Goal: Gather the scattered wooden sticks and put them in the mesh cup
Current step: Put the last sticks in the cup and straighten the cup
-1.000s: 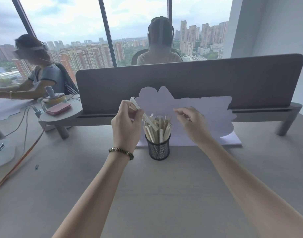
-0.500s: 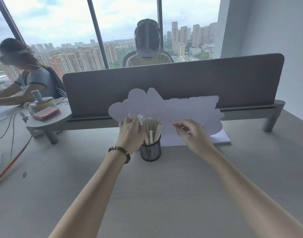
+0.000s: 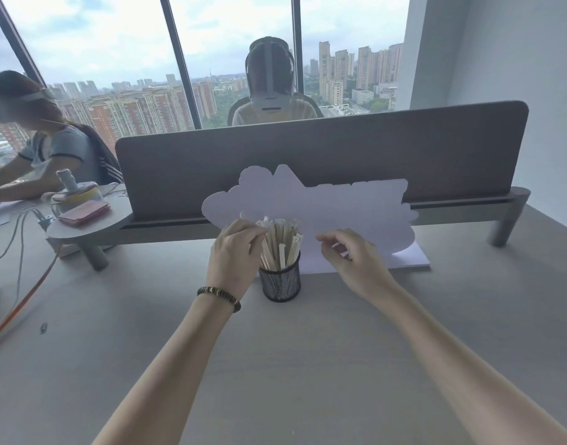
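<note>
1. The left hand [image 3: 235,252] sits at 9 o'clock of the mesh cup [image 3: 279,283], fingers curled together, with the fingertips [image 3: 258,234] pressed against the upper ends of the wooden sticks [image 3: 280,244] on their left side. Whether it pinches one stick or only pushes the bundle, I cannot tell.
2. A beaded bracelet [image 3: 218,294] circles the left wrist.
3. The right hand [image 3: 352,258] hangs at 3 o'clock of the cup, apart from the sticks. Its fingers are loosely curled, thumb and forefinger tips close together; nothing can be seen between them, though the view is too blurred to be sure it is bare.
4. The mesh cup stands upright on the grey desk [image 3: 308,364], near the centre. The sticks stand in it as a tight bundle, fanning slightly above the rim.
5. Behind the cup, at 12 o'clock, a pale cloud-shaped paper cutout [image 3: 340,203] leans against the grey divider panel [image 3: 340,149]; white sheets [image 3: 407,258] lie flat at its foot.
6. At 10 o'clock, a small round shelf [image 3: 86,229] carries a pink case [image 3: 83,211].
7. No readable writing, brand or label shows anywhere.
</note>
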Available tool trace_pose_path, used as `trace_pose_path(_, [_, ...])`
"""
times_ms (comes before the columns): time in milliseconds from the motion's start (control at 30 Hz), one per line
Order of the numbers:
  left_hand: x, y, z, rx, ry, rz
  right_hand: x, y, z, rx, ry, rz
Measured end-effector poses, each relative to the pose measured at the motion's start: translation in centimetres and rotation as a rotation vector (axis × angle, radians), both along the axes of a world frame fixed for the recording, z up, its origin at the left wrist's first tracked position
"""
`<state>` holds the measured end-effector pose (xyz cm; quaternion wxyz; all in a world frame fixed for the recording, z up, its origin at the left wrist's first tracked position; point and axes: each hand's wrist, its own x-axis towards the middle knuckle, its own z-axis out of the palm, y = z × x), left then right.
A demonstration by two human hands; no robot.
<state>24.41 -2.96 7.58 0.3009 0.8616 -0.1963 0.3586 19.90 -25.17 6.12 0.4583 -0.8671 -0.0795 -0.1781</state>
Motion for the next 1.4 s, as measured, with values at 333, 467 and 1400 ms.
trace_pose_path(333, [-1.9, 0.4, -2.1, -0.245, 0.089, 0.022, 0.1, 2.3, -2.2, -0.063, 0.246, 0.045])
trace_pose_path(467, [-2.3, 0.5, -5.2, -0.558, 0.505, -0.048, 0.9, 3.5, -3.3, -0.087, 0.322, 0.040])
trace_pose_path(1400, [-3.2, -1.5, -7.1, -0.612, 0.760, -0.370, -0.4, 2.6, -4.6, 0.062, 0.249, -0.012])
